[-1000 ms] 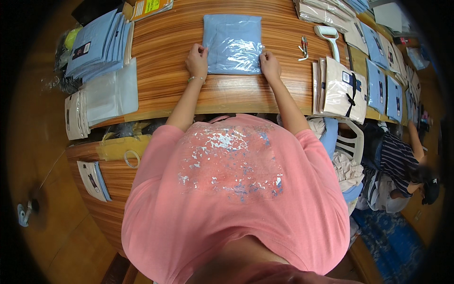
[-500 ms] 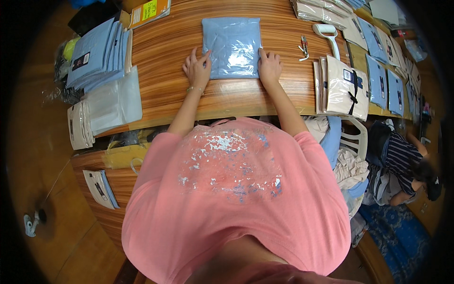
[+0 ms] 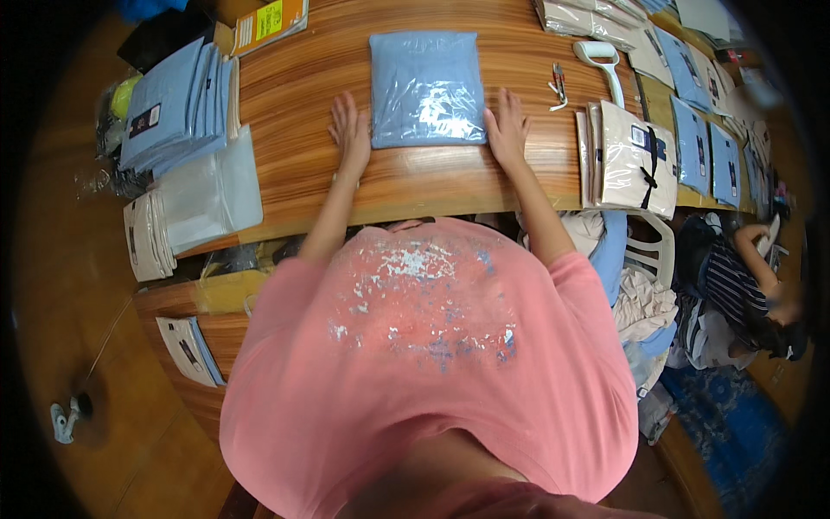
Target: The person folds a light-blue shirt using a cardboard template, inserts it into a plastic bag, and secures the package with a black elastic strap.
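Note:
Before me on the wood-grain table [image 3: 303,112] lies a folded blue garment [image 3: 425,82] in a clear, shiny plastic bag. My left hand [image 3: 350,134] is just beside the bag's left edge, fingers stretched out and holding nothing. At the lower right corner, my right hand [image 3: 507,131] rests against the bag's edge with its fingers extended. Neither hand is wrapped round the package.
Stacked blue garments [image 3: 177,108] and clear empty bags [image 3: 212,195] sit at left. At right are a white lint roller [image 3: 603,65], small thread snips [image 3: 558,85] and beige bagged garments [image 3: 627,160]. Another person [image 3: 735,272] is at far right.
Both hands have loosened from the package's sides, their fingers straightening. The left hand has moved away from the edge, and the right has slid slightly outward. The other person's arm has moved.

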A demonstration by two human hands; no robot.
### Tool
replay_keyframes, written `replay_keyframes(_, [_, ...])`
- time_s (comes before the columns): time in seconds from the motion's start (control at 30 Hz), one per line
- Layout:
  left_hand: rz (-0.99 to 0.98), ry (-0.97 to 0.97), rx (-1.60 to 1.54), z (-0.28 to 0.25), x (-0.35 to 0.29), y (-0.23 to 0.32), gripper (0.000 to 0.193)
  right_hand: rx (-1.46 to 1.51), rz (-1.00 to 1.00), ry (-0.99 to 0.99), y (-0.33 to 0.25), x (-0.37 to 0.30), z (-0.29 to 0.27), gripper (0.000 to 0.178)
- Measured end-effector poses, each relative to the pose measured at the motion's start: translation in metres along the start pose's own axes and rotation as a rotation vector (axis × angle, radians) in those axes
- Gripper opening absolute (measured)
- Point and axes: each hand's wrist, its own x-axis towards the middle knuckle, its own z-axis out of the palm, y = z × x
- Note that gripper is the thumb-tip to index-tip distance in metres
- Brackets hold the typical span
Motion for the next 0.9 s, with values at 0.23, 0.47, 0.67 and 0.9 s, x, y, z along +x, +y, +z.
replay_keyframes(0.23, [0.31,0.124,0.574,0.002,-0.015,0.039,0.065,-0.232,-0.378,0.095,-0.014,-0.016,0.009,0.031])
replay_keyframes(0.47, [0.726,0.482,0.027,-0.071,0.072,0.1,0.021,-0.013,-0.634,0.293,-0.092,0.101,-0.098,0.022])
replay_keyframes(0.67, [0.533,0.384,-0.055,-0.071,0.145,0.13,0.02,0.083,-0.512,0.145,-0.073,0.174,-0.087,0.035])
replay_keyframes(0.9, [0.401,0.414,0.041,0.048,0.153,0.114,0.032,-0.104,-0.156,0.178,-0.089,0.148,0.012,0.04])
